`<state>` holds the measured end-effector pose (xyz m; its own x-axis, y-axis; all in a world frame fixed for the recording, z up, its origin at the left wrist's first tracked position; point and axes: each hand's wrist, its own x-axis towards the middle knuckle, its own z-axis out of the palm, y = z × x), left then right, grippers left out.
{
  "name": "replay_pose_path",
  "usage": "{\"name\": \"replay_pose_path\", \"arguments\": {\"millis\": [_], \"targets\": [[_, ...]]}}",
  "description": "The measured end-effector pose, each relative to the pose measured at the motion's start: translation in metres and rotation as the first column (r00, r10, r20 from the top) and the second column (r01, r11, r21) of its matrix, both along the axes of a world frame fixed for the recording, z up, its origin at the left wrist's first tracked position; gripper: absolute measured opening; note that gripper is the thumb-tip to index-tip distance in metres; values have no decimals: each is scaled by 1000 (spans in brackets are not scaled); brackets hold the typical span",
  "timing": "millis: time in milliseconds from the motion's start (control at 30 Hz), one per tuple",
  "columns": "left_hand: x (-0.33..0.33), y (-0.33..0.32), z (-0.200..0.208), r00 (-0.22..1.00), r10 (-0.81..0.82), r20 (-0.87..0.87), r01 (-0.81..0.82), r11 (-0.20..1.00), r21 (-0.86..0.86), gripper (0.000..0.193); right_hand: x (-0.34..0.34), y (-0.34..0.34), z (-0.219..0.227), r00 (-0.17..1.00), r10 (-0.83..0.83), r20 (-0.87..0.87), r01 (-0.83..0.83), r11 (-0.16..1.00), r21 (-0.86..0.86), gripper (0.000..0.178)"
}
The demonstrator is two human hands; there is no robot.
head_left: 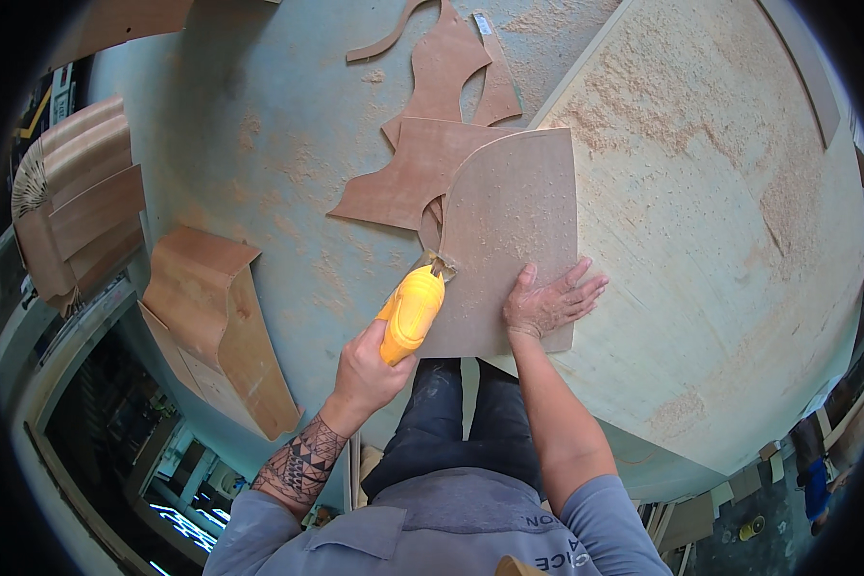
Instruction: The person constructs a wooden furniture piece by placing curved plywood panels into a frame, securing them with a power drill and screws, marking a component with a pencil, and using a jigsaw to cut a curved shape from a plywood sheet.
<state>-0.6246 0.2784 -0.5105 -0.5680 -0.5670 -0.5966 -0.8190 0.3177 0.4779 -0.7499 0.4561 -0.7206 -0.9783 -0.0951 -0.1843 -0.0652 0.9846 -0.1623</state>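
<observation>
My left hand (370, 367) is wrapped round the body of a yellow jigsaw (414, 312). The front of the jigsaw meets the left edge of a thin brown plywood sheet (509, 216), whose upper left side is cut in a curve. My right hand (552, 298) lies flat on the sheet near its right edge, fingers spread, the tips reaching past the edge. Beyond the sheet, partly under it, lie curved plywood offcuts (398, 182). The blade itself is too small to make out.
A large pale board (701, 288) strewn with sawdust lies under the sheet's right side. On the left stand a curved wooden piece (216, 317) and a stack of bent plywood parts (77, 211). Far right, a person in blue (818, 494) shows at the rim.
</observation>
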Motion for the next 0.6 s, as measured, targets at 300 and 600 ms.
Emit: {"name": "replay_pose_path", "arguments": {"millis": [300, 600], "targets": [[-3, 7, -3, 999, 45, -4, -45, 999, 13, 25, 2, 1, 0, 1000, -6, -26, 7, 999, 35, 107], [-10, 4, -3, 996, 81, -41, -79, 996, 50, 23, -1, -1, 0, 999, -5, -52, 5, 1000, 9, 109]]}}
